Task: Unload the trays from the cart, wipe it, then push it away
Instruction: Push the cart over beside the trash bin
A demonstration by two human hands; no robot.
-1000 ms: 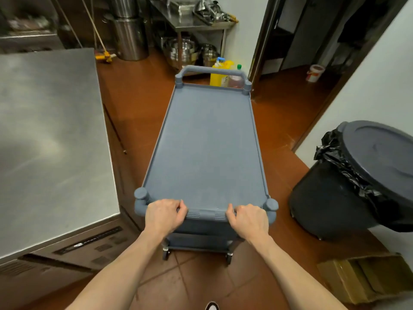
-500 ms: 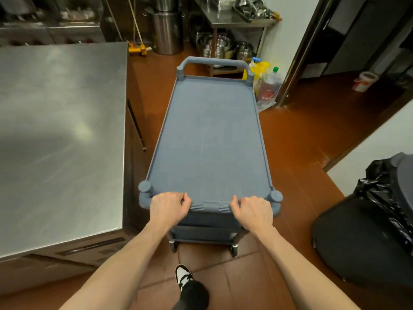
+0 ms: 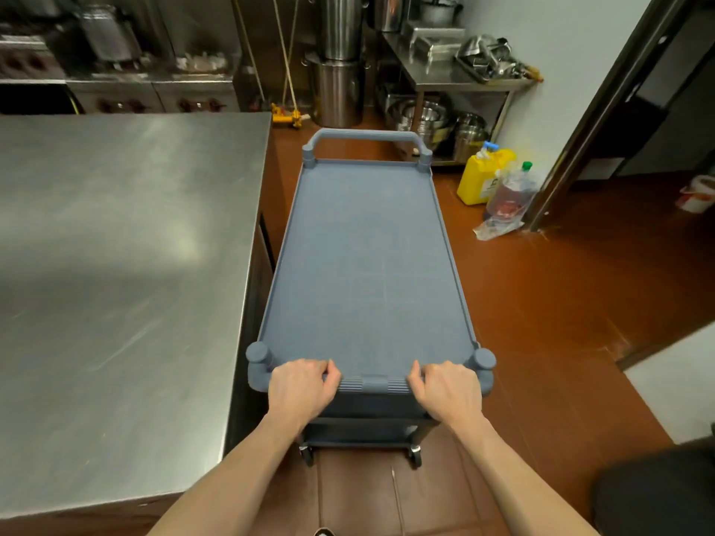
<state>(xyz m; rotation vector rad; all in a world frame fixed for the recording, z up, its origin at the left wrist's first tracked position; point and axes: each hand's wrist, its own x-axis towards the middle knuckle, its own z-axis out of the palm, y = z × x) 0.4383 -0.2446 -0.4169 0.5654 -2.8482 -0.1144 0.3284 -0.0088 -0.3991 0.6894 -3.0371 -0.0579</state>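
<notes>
A grey-blue plastic cart (image 3: pixel 367 261) stands lengthwise in front of me on the red tiled floor, its top shelf bare. My left hand (image 3: pixel 300 390) grips the near handle bar on its left side. My right hand (image 3: pixel 449 392) grips the same bar on its right side. A second handle (image 3: pixel 365 136) arches over the cart's far end. No trays are in view.
A steel worktable (image 3: pixel 116 272) runs close along the cart's left side. Ahead stand tall steel pots (image 3: pixel 338 90) and a steel rack with bowls (image 3: pixel 445 114). A yellow jug (image 3: pixel 483 179) and a clear bottle (image 3: pixel 510 191) sit by a doorway at right. A black bin (image 3: pixel 657 493) is at lower right.
The cart has rolled forward and swung left, alongside the worktable, with both hands still on its handle. The black bin has slid out to the lower right of view.
</notes>
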